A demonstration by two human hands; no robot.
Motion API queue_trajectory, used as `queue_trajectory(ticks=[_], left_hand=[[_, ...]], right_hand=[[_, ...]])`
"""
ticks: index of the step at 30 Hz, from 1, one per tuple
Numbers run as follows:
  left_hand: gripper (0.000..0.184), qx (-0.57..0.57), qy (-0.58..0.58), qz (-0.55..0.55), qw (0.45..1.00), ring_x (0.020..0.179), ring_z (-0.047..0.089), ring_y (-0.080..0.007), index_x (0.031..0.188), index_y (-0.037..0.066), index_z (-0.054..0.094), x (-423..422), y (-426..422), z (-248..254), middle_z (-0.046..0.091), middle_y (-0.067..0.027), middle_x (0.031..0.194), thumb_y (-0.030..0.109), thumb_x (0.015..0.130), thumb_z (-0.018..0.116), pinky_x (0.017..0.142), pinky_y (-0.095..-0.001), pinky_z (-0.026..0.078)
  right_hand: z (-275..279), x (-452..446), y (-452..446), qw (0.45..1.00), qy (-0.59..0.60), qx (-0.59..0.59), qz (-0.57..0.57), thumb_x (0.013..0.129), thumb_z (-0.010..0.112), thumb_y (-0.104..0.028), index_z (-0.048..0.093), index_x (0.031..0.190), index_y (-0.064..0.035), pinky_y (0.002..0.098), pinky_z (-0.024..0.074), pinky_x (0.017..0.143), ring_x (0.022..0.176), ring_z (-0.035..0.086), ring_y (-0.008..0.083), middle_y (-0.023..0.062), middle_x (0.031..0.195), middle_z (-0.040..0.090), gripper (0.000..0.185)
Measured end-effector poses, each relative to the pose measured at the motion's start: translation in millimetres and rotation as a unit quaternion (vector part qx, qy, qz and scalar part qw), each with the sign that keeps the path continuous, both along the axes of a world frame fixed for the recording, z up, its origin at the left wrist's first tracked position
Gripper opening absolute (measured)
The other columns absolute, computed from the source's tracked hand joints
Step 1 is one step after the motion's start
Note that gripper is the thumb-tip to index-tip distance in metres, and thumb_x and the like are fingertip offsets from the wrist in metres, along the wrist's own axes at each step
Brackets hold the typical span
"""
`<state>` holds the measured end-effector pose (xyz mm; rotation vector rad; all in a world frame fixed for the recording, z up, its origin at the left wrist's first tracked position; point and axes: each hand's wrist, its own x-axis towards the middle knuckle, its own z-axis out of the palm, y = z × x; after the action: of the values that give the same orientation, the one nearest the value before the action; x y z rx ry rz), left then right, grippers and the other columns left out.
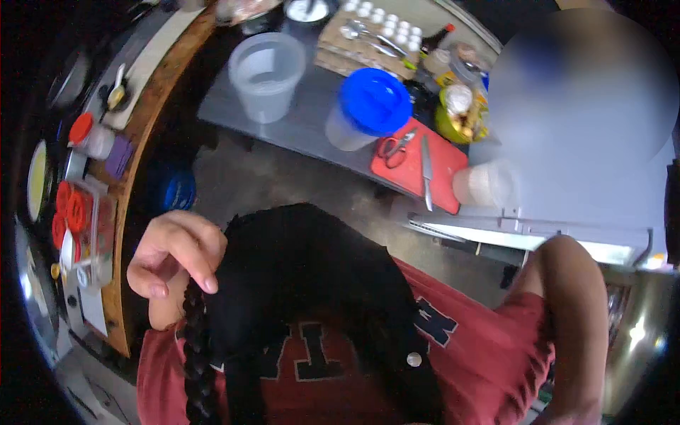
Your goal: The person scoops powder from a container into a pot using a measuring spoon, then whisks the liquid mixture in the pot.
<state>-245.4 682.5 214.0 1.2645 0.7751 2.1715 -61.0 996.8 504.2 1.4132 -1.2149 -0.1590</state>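
On the wooden bench [145, 106], a clear box [106, 219] is holding red lids [78, 210], near my left hand [177, 248]; its fingers are hanging bent, tips apart. A clear bucket [265, 99] is standing open, then a blue-lidded tub [375, 99], then a yellow-green bowl [445, 117] holding pale pieces. Floor [276, 173] is showing between the wooden edge and the grey bench's [219, 106] edge. My right hand is lying outside view.

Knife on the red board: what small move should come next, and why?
I'd probably slide the knife fully onto the red board, since one end seems to poke past its near edge; the left hand looks empty.
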Motion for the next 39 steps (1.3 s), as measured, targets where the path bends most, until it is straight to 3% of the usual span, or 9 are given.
queue_trajectory(ticks=[5,6,7,10,15,23,24,30,39], left_hand=[[0.036,-0.033,-0.031,-0.029,0.999,0.057,0.053,-0.0197,0.084,-0.004,0.069,-8.2,50.5,5.2,0.059,-0.0133,0.074,0.031,0.076,0.067,0.052,-0.0316,0.038],[0.035,-0.045,-0.033,-0.023,0.998,0.057,0.052,-0.0196,0.082,-0.003,0.067,-8.2,53.7,6.1,0.059,-0.0128,0.074,0.031,0.076,0.066,0.052,-0.0315,0.038],[0.033,-0.057,-0.037,-0.015,0.998,0.057,0.052,-0.0195,0.079,-0.002,0.065,-7.5,56.0,6.9,0.058,-0.0124,0.074,0.031,0.076,0.066,0.052,-0.0315,0.037],[0.031,-0.103,-0.048,0.024,0.993,0.058,0.050,-0.0190,0.072,0.002,0.058,-4.0,54.8,9.9,0.056,-0.0109,0.073,0.031,0.075,0.066,0.052,-0.0309,0.036],[0.034,-0.258,0.005,0.158,0.953,0.060,0.046,-0.0180,0.067,0.007,0.043,-0.4,54.5,24.2,0.052,-0.0086,0.071,0.031,0.071,0.067,0.055,-0.0291,0.033],[0.028,-0.366,-0.012,0.286,0.885,0.063,0.040,-0.0150,0.074,0.006,0.043,26.5,25.2,12.4,0.043,-0.0028,0.073,0.021,0.077,0.067,0.057,-0.0304,0.031],[0.026,-0.381,0.000,0.314,0.870,0.063,0.040,-0.0149,0.075,0.006,0.044,33.0,15.2,8.0,0.042,-0.0022,0.073,0.018,0.078,0.066,0.058,-0.0304,0.032],[0.017,-0.425,-0.060,0.446,0.785,0.068,0.038,-0.0105,0.083,0.006,0.050,80.9,-39.2,-0.7,0.040,0.0014,0.076,0.013,0.084,0.065,0.060,-0.0277,0.032],[0.013,-0.464,-0.158,0.560,0.668,0.083,0.051,-0.0107,0.092,0.004,0.057,98.8,-158.2,-26.5,0.056,0.0005,0.087,0.015,0.099,0.056,0.077,-0.0284,0.045]], right_hand=[[-83.6,-75.5,178.1,0.905,0.005,-0.389,0.172,0.101,0.038,-0.031,0.063,0.093,-0.0075,0.0379,0.0541,0.050,0.059,0.062,0.0268,0.0125,0.083,0.067,0.035],[-137.5,-104.3,205.3,0.869,-0.074,-0.489,-0.027,0.102,0.039,-0.030,0.063,0.101,-0.0032,0.0358,0.0543,0.063,0.074,0.064,0.0261,0.0128,0.089,0.068,0.036],[-187.7,-142.6,216.4,0.783,-0.153,-0.561,-0.222,0.102,0.039,-0.029,0.064,0.109,0.0011,0.0338,0.0545,0.075,0.089,0.065,0.0254,0.0130,0.094,0.068,0.039],[-322.7,-229.6,256.1,0.489,-0.541,-0.659,-0.186,0.098,0.057,-0.026,0.068,0.112,-0.0002,0.0277,0.0493,0.078,0.093,0.064,0.0162,0.0090,0.103,0.070,0.031],[-427.0,-371.1,251.2,0.478,-0.692,-0.438,-0.317,0.094,0.062,-0.016,0.071,0.109,-0.0014,0.0262,0.0503,0.076,0.084,0.065,0.0125,0.0059,0.093,0.072,0.023],[-475.5,-541.8,267.5,0.572,-0.593,-0.231,-0.517,0.090,0.050,-0.023,0.067,0.120,-0.0086,0.0490,0.0506,0.092,0.105,0.065,0.0433,0.0273,0.110,0.067,0.037],[-475.3,-557.3,272.7,0.546,-0.532,-0.009,-0.647,0.090,0.054,-0.026,0.068,0.118,-0.0083,0.0485,0.0507,0.092,0.104,0.065,0.0413,0.0254,0.109,0.068,0.036],[-562.7,-626.6,347.0,0.549,-0.631,-0.065,-0.545,0.086,0.070,-0.021,0.068,0.117,-0.0019,0.0417,0.0514,0.088,0.098,0.069,0.0312,0.0194,0.105,0.072,0.037],[-451.3,-572.6,311.1,0.485,-0.657,-0.398,-0.418,0.093,0.062,-0.023,0.064,0.116,0.0068,0.0407,0.0530,0.083,0.091,0.069,0.0326,0.0219,0.105,0.071,0.037]])
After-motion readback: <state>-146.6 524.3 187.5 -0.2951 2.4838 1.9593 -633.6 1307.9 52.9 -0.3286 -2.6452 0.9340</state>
